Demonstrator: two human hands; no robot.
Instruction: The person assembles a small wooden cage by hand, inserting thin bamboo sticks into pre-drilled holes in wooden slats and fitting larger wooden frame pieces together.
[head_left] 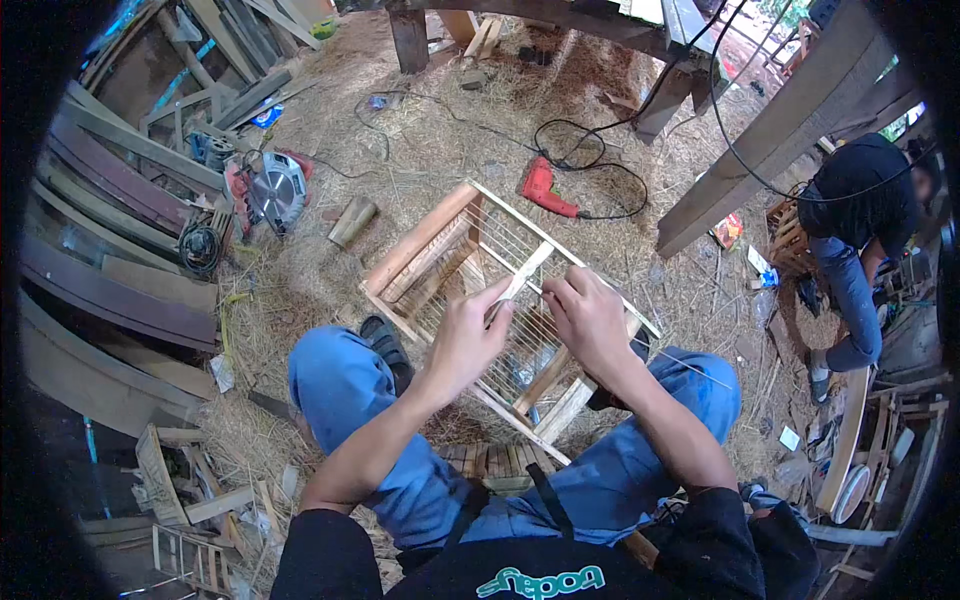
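Your left hand (468,335) pinches the pale crossbar (532,265) | your right hand (588,318), beside it, fingers bunched, grip unclear | wooden frame (422,240) below your 2 hands: probably light, stiff | thin rods (527,350) likely fragile: hold by outer rails (515,417)

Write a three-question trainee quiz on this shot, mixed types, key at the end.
1. Which power tool lies nearest the frame?
2. True or false: the circular saw lies to the left of the frame.
3. Fill in: the left hand and right hand are over the frame, which is built mainly of ____.

Key:
1. The red drill.
2. True.
3. Wood.
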